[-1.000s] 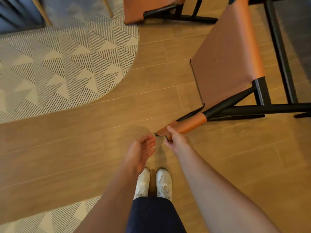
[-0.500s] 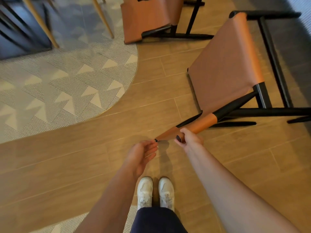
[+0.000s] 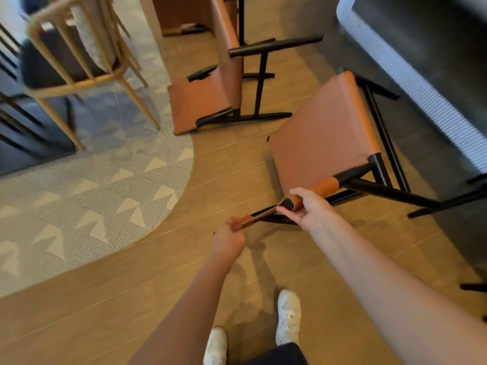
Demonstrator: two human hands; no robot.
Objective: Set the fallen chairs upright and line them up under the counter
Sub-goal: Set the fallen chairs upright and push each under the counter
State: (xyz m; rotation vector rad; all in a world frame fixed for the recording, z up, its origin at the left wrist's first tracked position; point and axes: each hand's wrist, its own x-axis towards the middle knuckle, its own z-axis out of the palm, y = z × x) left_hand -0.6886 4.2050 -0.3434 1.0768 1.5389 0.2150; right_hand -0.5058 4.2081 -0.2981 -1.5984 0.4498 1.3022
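An orange leather chair with a black metal frame point(image 3: 324, 143) lies tipped on the wooden floor in front of me, its legs pointing right toward the counter. My right hand point(image 3: 308, 206) grips the orange-wrapped top rail of its backrest. My left hand point(image 3: 232, 234) grips the lower corner of the same backrest. A second orange chair point(image 3: 208, 101) lies on its side farther back, near the rug's edge. The counter point(image 3: 411, 75) with a ribbed white front runs along the upper right.
A patterned grey and white rug point(image 3: 92, 196) covers the floor at left. On it stands a wooden-framed chair with a dark cushion point(image 3: 73, 61). A brown cabinet base point(image 3: 181, 17) is at the top. My white shoes point(image 3: 288, 314) stand on the wood floor below.
My left hand went from open beside the backrest to gripping its corner. The backrest has risen off the floor, and my view has tilted up to show the counter and the wooden chair.
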